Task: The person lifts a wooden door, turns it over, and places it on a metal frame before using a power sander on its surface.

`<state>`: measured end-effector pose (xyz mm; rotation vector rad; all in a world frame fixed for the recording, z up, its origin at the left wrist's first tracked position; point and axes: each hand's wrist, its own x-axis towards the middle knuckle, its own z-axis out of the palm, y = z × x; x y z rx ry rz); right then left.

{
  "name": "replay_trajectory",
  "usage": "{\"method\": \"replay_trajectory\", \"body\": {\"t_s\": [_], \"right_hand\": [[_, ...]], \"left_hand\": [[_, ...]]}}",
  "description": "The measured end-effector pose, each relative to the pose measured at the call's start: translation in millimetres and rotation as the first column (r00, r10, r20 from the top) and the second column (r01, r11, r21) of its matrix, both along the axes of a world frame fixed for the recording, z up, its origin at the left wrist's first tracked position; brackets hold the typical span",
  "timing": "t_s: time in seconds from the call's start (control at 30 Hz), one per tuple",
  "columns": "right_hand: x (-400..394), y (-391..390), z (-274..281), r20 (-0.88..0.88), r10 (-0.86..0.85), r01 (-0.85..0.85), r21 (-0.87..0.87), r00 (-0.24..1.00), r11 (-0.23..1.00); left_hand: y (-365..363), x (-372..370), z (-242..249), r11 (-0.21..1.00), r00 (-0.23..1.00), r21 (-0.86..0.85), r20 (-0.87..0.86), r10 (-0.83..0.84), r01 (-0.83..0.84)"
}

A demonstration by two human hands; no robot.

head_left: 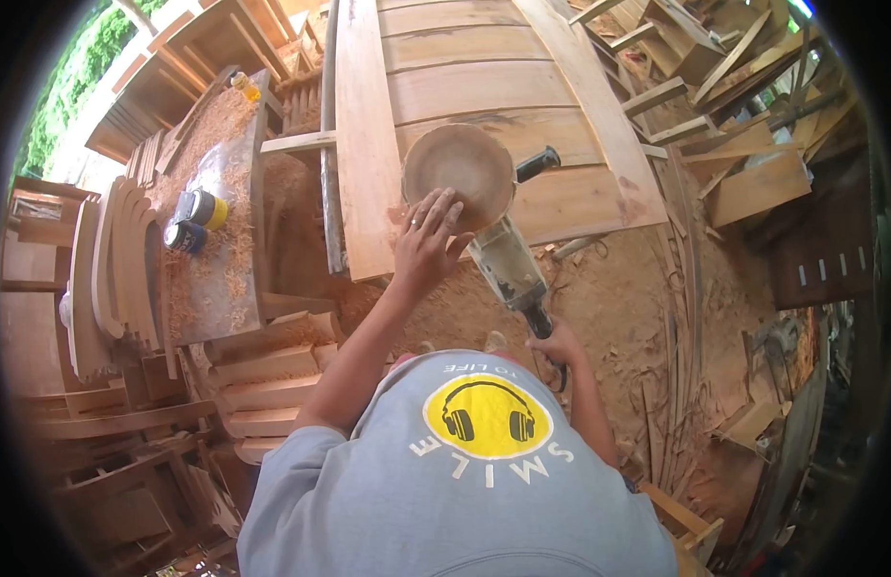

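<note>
My right hand (pixel 558 348) is wrapped around the rear handle of a disc sander (pixel 511 262), which is turned over with its disc facing up. The round, brownish sanding disc (pixel 464 168) lies above the near end of a wooden panel (pixel 474 87). On the lower left of the disc, my left hand (pixel 428 236) rests with its fingers stretched out, a ring on one of them. A black side handle (pixel 538 163) sticks out to the right of the disc. The underside of the sander is hidden.
To the left, a board strewn with shavings (pixel 214 279) bears two cans (pixel 197 216) and a small yellow bottle (pixel 244 85). Curved wooden pieces (pixel 113 274) lean beside it. Stacked timber (pixel 277 375) lies near my left arm. Offcuts (pixel 763 183) are heaped at the right.
</note>
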<state>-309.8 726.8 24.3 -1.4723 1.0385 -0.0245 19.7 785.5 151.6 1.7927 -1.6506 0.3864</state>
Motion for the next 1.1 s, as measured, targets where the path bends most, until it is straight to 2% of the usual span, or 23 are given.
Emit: {"method": "replay_trajectory", "body": {"t_s": [0.23, 0.33, 0.43, 0.53, 0.63, 0.83, 0.93, 1.03, 1.1], "right_hand": [[4, -2, 23, -0.031, 0.012, -0.012, -0.017, 0.999, 1.000], [4, -2, 14, -0.053, 0.007, -0.007, 0.001, 0.999, 1.000], [4, -5, 14, -0.080, 0.019, -0.017, 0.022, 0.997, 1.000], [9, -4, 30, -0.068, 0.035, -0.032, 0.043, 0.997, 0.999], [13, -4, 44, -0.065, 0.033, -0.029, 0.060, 0.997, 0.998], [12, -7, 42, -0.053, 0.039, -0.034, 0.085, 0.998, 0.996], [13, -6, 42, -0.071, 0.034, -0.029, 0.075, 0.997, 0.997], [15, -4, 49, -0.061, 0.020, -0.016, 0.075, 0.998, 0.997], [15, -3, 47, -0.052, 0.020, -0.016, 0.075, 0.998, 0.997]], "left_hand": [[-3, -1, 0, 1.000, 0.999, -0.005, 0.031, 0.016, -0.016], [2, -2, -6, 0.995, 0.998, -0.083, -0.019, 0.059, -0.061], [7, 7, -15, 0.968, 0.970, -0.154, -0.176, 0.170, -0.197], [8, 24, -11, 0.927, 0.926, -0.150, -0.217, 0.308, -0.343], [8, 38, -3, 0.939, 0.911, 0.008, -0.242, 0.335, -0.343], [2, 57, 3, 0.942, 0.951, 0.147, -0.015, 0.308, -0.303], [1, 64, 11, 0.942, 0.954, 0.159, 0.099, 0.281, -0.294], [-1, 71, 14, 0.950, 0.956, 0.153, 0.153, 0.251, -0.274], [-1, 72, 12, 0.959, 0.964, 0.132, 0.125, 0.236, -0.252]]}}
